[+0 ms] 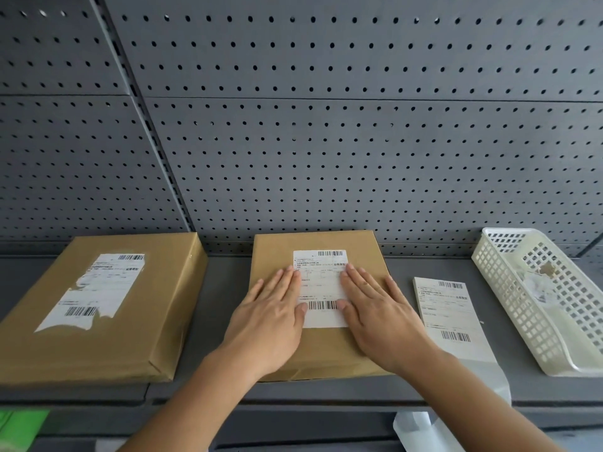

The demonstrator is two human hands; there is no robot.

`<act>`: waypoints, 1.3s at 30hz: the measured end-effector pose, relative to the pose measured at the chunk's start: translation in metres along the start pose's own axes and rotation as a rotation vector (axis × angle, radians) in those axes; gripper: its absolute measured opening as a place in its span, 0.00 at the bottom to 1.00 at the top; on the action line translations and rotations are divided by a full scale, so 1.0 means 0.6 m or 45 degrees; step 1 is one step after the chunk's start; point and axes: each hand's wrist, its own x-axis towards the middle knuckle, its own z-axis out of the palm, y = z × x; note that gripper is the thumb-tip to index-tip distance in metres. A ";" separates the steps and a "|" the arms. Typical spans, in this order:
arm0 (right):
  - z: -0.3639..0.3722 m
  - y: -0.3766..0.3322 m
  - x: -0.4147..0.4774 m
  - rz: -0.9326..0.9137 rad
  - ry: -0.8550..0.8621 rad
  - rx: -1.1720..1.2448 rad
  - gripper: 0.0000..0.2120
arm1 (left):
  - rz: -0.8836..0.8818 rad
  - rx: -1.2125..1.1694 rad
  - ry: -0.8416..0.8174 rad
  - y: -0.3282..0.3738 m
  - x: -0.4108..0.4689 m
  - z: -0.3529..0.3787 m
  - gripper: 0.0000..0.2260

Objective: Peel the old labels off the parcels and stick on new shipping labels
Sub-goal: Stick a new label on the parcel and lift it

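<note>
A brown parcel (321, 350) lies in the middle of the grey shelf with a clean white shipping label (321, 282) on its top. My left hand (270, 314) lies flat on the label's left edge and my right hand (378, 313) lies flat on its right edge, fingers straight, both pressing down. A second brown parcel (98, 347) sits at the left and carries a torn, partly peeled label (94, 291). A stack of fresh labels (448, 316) rests on the shelf to the right of the middle parcel.
A white plastic basket (509, 308) at the far right holds crumpled label scraps. Translucent backing sheets (421, 429) hang off the shelf's front edge. A grey pegboard wall (326, 141) rises behind the shelf. Something green (19, 429) shows at the lower left.
</note>
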 end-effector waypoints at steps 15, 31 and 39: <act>0.035 -0.045 -0.076 -0.208 0.092 -0.057 0.29 | 0.206 0.069 -0.047 0.034 -0.071 0.025 0.35; 0.010 0.028 -0.106 0.014 0.024 0.105 0.41 | -0.223 -0.173 -0.016 -0.025 -0.095 0.011 0.38; -0.003 0.051 -0.072 0.486 -0.032 1.084 0.46 | -0.585 -1.463 0.042 -0.033 -0.090 0.020 0.41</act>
